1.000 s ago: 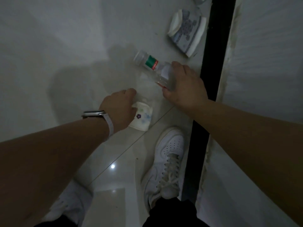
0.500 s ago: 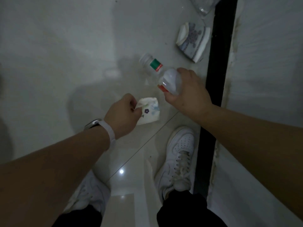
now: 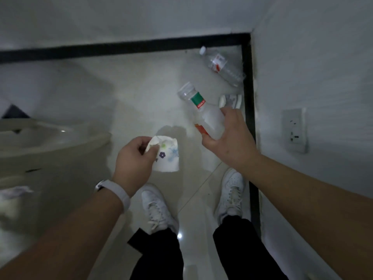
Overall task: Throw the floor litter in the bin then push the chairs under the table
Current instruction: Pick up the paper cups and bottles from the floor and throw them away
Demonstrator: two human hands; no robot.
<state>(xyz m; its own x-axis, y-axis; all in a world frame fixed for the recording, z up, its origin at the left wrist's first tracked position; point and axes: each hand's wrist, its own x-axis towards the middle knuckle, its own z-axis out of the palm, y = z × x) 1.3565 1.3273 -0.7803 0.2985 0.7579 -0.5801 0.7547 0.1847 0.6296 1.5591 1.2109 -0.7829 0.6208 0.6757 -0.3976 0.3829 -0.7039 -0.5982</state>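
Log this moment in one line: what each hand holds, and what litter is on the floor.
left hand: pinches flowered paper cup | right hand: grips green-banded bottle | floor: clear bottle, crushed cup

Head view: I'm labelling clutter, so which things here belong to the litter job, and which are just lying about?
Job: flowered paper cup in the left hand; green-banded bottle in the right hand; clear bottle and flattened cup on the floor.
Not job: wall socket; black skirting strip.
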